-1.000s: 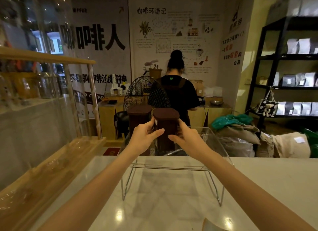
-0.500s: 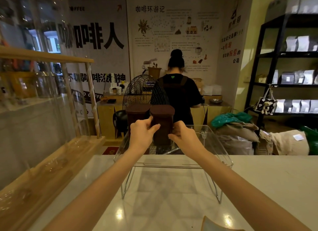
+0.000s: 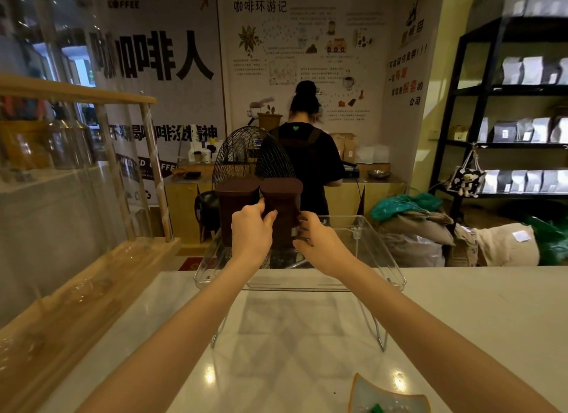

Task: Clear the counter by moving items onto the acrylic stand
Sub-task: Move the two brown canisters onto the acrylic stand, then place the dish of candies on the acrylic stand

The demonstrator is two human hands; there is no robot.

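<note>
Both the left hand (image 3: 252,232) and right hand (image 3: 319,240) grasp the right brown canister (image 3: 282,209), which stands on the acrylic stand (image 3: 378,259) just beside its twin canister (image 3: 235,211). Pushed carelessly, it could knock that neighbour over or shift the light stand on the bench (image 3: 461,314).

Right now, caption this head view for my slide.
Both hands, left hand and right hand, set a brown canister beside another canister on the acrylic stand.

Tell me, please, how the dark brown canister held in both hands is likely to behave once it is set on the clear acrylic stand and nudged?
The right canister is tall with a narrow base, so it could tip if pushed near its lid. It looks rigid. The acrylic stand seems smooth, so it may slide easily. The left canister stands close beside it and might get knocked.
</note>
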